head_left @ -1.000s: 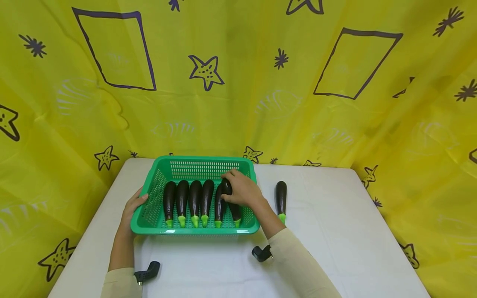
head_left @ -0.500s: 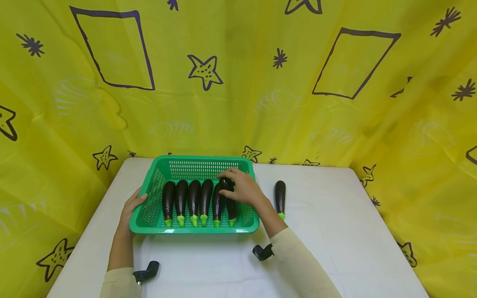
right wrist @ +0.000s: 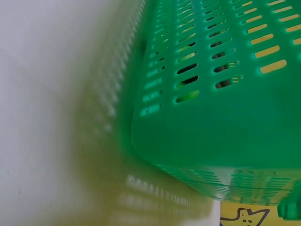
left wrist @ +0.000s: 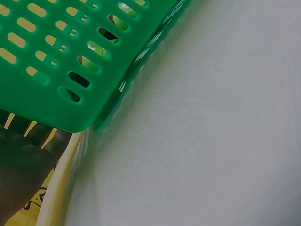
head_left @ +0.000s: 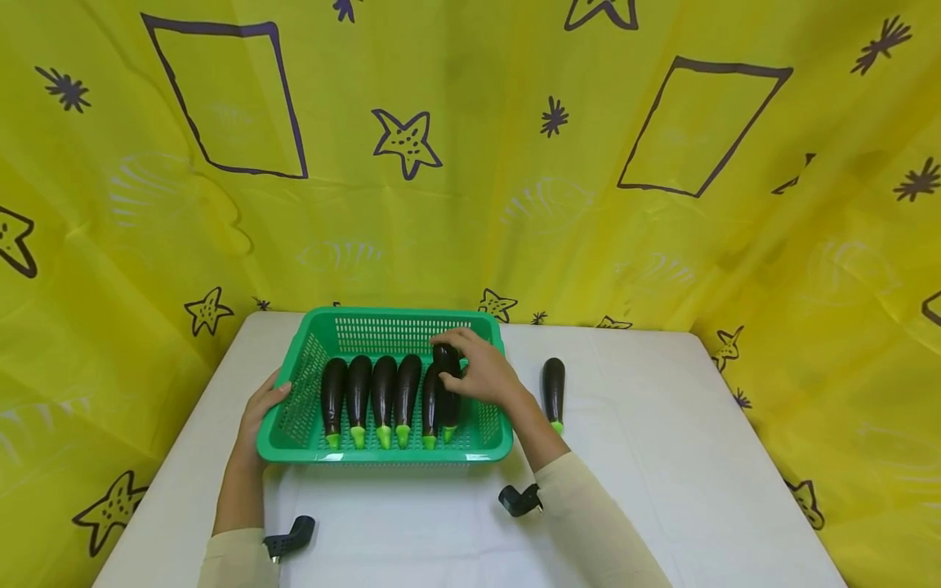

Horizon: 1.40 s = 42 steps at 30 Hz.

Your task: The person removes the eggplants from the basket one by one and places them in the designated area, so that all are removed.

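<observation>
A green plastic basket [head_left: 390, 456] stands on the white table with several dark eggplants [head_left: 359, 392] lying side by side in it, green stem ends toward me. My left hand [head_left: 257, 412] grips the basket's left rim, thumb over the edge; in the left wrist view that hand [left wrist: 28, 155] shows in shadow behind the basket's corner. Inside the basket on the right, my right hand [head_left: 481, 371] holds the upper end of an eggplant [head_left: 449, 406] between thumb and fingers. Its stem end lies close beside the neighbouring eggplant [head_left: 431, 408]. The right wrist view shows only the perforated basket wall [right wrist: 211, 127], no hand.
One more eggplant [head_left: 554, 392] lies on the table [head_left: 647, 457] to the right of the basket, beside my right forearm. Yellow patterned curtain [head_left: 470, 204] encloses the table at the back and sides. Black wrist cameras [head_left: 292, 536] sit on both forearms.
The eggplant in my right hand has shifted left, its stem end now close to the neighbouring one, and it stands slightly farther back. My left hand stays on the basket rim.
</observation>
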{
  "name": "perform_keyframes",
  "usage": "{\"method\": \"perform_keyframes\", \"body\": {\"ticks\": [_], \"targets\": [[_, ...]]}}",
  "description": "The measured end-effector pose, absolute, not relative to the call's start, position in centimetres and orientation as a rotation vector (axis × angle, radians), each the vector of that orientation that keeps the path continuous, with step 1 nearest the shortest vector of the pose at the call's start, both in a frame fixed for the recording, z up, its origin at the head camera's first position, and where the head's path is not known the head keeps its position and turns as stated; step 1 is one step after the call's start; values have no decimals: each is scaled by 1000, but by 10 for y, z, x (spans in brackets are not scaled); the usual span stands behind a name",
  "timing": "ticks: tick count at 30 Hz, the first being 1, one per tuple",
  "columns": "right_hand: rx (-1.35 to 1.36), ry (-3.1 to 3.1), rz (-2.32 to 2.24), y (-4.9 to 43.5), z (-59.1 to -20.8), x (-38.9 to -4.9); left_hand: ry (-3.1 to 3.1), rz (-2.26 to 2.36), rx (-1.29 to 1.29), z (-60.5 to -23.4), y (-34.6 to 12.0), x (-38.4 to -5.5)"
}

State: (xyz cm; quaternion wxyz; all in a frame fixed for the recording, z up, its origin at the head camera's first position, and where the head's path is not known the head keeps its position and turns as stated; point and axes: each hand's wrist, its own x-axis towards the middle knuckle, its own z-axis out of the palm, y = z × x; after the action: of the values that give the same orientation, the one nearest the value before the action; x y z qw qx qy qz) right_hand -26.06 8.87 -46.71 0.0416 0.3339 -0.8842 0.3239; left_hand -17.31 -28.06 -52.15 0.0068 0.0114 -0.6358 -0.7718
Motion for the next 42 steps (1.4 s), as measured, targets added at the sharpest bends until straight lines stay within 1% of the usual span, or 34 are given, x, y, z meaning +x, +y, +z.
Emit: {"method": "perform_keyframes", "body": {"ticks": [6,12,19,25,37,42], "targets": [[1016,-2708,1032,88,-467,-258,-1964,-2427,12,-521,-280,-173],[1038,-2771,918,86,-463,-257,-1924,-2441,-15,-521,-280,-173],[972,-2800,862,85,-462,-254,-1958,-2426,38,-520,-280,-174],[947,-2838,838,86,-462,-250,-1946,-2438,1,-520,-281,-172],[849,-2659,1077,96,-463,-241,-1966,-2459,-9,-519,-281,-173],[765,-2583,1153,97,-463,-236,-1972,-2464,-10,-518,-281,-173]]}}
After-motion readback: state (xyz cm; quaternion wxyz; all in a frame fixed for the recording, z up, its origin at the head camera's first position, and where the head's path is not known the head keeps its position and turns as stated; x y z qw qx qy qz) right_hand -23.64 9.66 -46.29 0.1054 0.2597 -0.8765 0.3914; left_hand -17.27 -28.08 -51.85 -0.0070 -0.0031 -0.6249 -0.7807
